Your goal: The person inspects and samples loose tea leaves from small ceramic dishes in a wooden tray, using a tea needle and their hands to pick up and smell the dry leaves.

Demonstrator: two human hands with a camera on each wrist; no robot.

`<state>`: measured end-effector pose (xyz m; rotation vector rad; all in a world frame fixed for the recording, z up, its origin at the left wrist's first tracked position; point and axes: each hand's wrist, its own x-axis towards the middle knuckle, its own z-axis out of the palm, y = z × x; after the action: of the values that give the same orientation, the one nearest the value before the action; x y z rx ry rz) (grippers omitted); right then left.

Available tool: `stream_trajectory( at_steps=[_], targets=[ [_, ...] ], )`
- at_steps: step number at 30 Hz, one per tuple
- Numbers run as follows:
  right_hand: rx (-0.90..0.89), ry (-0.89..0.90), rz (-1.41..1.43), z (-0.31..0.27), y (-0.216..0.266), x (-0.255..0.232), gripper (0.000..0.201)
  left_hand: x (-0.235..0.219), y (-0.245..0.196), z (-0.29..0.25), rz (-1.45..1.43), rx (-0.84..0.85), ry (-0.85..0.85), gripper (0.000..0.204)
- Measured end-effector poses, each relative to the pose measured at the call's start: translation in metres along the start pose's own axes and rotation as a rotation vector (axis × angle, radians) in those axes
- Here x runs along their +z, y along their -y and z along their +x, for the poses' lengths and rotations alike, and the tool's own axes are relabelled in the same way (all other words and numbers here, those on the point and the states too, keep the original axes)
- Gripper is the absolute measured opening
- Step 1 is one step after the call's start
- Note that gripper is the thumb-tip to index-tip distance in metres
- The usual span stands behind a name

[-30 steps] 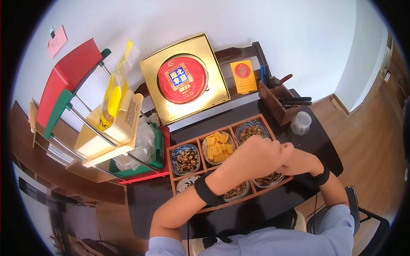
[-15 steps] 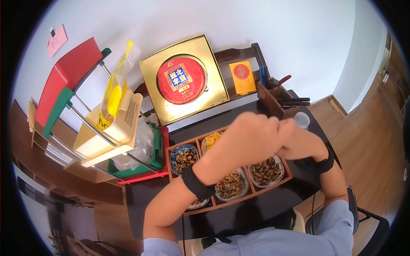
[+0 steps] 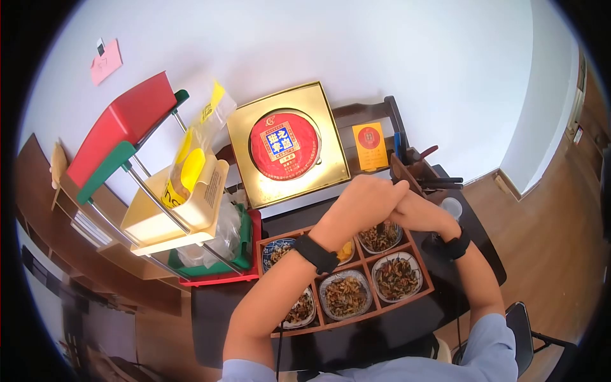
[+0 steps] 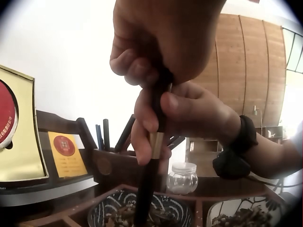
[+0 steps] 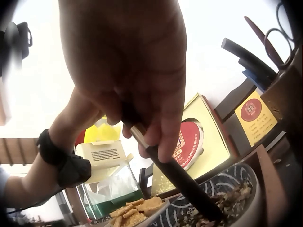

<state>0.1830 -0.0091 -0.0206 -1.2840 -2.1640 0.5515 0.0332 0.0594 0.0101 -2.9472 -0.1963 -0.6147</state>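
Note:
Both hands grip one dark stick with a gold band (image 4: 156, 144), its kind not shown. My left hand (image 3: 364, 198) curls round its upper end. Lower down, about the band, the fingers and thumb of my right hand (image 3: 420, 212) hold it. In the right wrist view the stick (image 5: 184, 186) slants down, its lower end among dried flakes in a blue-patterned bowl (image 4: 177, 208). This bowl stands in the far right compartment of a wooden divided tray (image 3: 382, 311). Yellow cracker-like pieces (image 5: 137, 210) fill the neighbouring dish, largely hidden by the left forearm in the head view.
More dishes of dried bits (image 3: 345, 296) sit in the tray. Behind it stand a gold box (image 3: 240, 137) with a red disc, a yellow card (image 3: 370, 146) and a wooden holder (image 3: 407, 175) with scissors. A clear jar (image 3: 452, 207) is at right, a tiered rack (image 3: 143, 223) at left.
Both hands have moved together toward the tray's far side, uncovering the near dishes. The head view has tilted up, so the scene sits lower. The grip stays joined throughout.

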Motion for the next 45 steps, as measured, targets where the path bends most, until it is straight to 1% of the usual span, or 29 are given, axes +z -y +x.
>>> stream_trajectory(
  at_steps=[1,2,4,5,9,11,14,16,18,19,20,22,23,25,26,28,29,33,35,36,38,39,41,45],
  targets=[
    [-0.094,-0.05,-0.066,0.001,-0.003,0.0,0.018,-0.001,0.0,0.002,0.001,-0.017,-0.009,0.02],
    [-0.101,-0.051,-0.07,0.0,-0.007,0.004,0.018,0.005,0.001,0.003,0.008,-0.018,-0.013,0.02],
    [0.126,-0.064,0.255,-0.006,-0.014,0.018,0.02,0.021,0.002,0.001,-0.02,0.02,-0.038,0.019],
    [0.128,-0.056,0.257,-0.006,-0.016,0.019,0.021,0.025,0.004,0.001,-0.041,0.02,-0.049,0.019],
    [0.095,-0.037,0.268,-0.004,-0.025,0.019,0.021,0.029,0.007,0.008,-0.018,-0.004,0.0,0.021],
    [0.069,-0.037,0.29,-0.006,-0.027,0.022,0.022,0.028,0.006,0.007,-0.018,-0.026,0.073,0.023],
    [0.018,-0.026,0.221,-0.009,-0.027,0.023,0.023,0.026,0.001,0.004,-0.031,-0.02,0.056,0.024],
    [-0.01,0.011,0.205,-0.008,-0.034,0.023,0.023,0.029,-0.001,0.002,-0.012,-0.052,0.058,0.026],
    [0.073,0.032,0.336,-0.004,-0.03,0.019,0.024,0.033,0.002,0.0,-0.055,-0.044,-0.035,0.025],
    [0.033,0.078,0.322,-0.002,-0.032,0.015,0.024,0.031,0.003,0.0,-0.036,-0.054,-0.02,0.021],
    [0.02,0.085,0.329,0.002,-0.03,0.013,0.024,0.031,0.004,-0.002,-0.027,-0.066,-0.015,0.021],
    [0.005,0.214,0.251,0.008,-0.027,0.005,0.025,0.03,0.005,-0.003,-0.052,-0.103,-0.037,0.018],
    [-0.004,0.211,0.252,0.01,-0.023,0.002,0.025,0.031,0.007,-0.003,-0.042,-0.103,-0.034,0.018],
    [0.14,0.303,0.204,0.019,-0.015,0.001,0.022,0.028,0.01,-0.009,-0.065,-0.127,-0.078,0.017],
    [0.123,0.302,0.205,0.021,-0.015,0.003,0.022,0.026,0.008,-0.011,-0.049,-0.131,-0.074,0.017],
    [0.079,0.277,0.176,0.019,-0.017,0.007,0.021,0.019,0.003,-0.009,0.023,-0.159,0.065,0.016],
    [0.085,0.263,0.191,0.017,-0.015,0.007,0.021,0.017,0.004,-0.008,0.032,-0.136,0.085,0.016],
    [0.044,0.187,0.155,0.011,-0.018,0.003,0.021,0.013,-0.002,-0.004,0.04,-0.124,0.057,0.017],
    [-0.167,0.05,-0.015,0.009,-0.028,0.005,0.023,0.016,-0.001,-0.004,0.068,-0.091,-0.047,0.02],
    [-0.153,0.028,-0.007,0.007,-0.03,0.005,0.023,0.017,0.0,-0.004,0.063,-0.068,-0.033,0.02],
    [-0.049,0.171,0.041,0.01,-0.027,0.002,0.025,0.018,-0.003,-0.003,0.073,-0.14,0.04,0.024],
    [-0.038,0.152,0.054,0.008,-0.023,0.002,0.025,0.018,-0.004,-0.003,0.069,-0.121,0.057,0.024],
    [-0.006,0.188,0.177,0.006,-0.012,-0.005,0.026,0.012,-0.003,-0.001,0.074,-0.122,0.117,0.026],
    [-0.06,0.094,0.213,0.004,-0.011,-0.007,0.026,-0.006,-0.006,0.006,0.094,-0.078,0.119,0.028]
  ],
)
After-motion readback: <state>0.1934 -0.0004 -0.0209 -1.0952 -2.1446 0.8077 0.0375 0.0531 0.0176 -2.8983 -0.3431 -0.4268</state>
